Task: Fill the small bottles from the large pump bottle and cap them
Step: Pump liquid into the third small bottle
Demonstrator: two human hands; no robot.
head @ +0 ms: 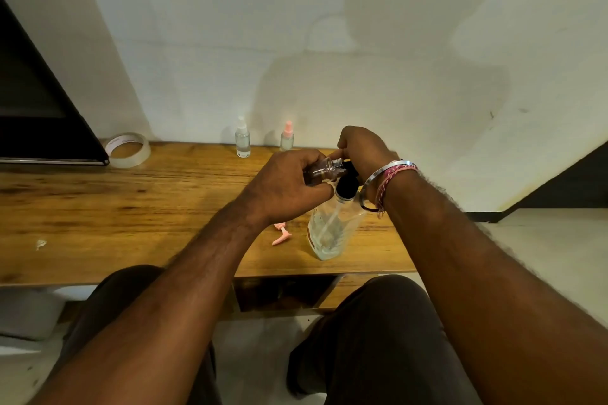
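Small bottle, clear and uncapped, lies tipped nearly on its side in your left hand, fingers curled round its body, open neck pointing right toward the black pump head of the large pump bottle. Head view: the neck sits right at the pump's nozzle; whether they touch cannot be told. Your right hand is closed over the top of the pump, fingers bent down around it; how hard it presses cannot be told. On that wrist you wear a metal bangle and a pink-and-white thread band. The large pump bottle stands upright on the wooden table near the front edge, clear-walled, its dip tube visible inside, with only a little liquid at the bottom. Just left of its base lies a pink spray cap, loose on the wood. At the back edge, against the wall, two more small bottles stand upright and apart: one with a clear cap, one with a pink cap. A tape roll lies flat at back left, beside a dark panel. A small pale scrap sits front left.
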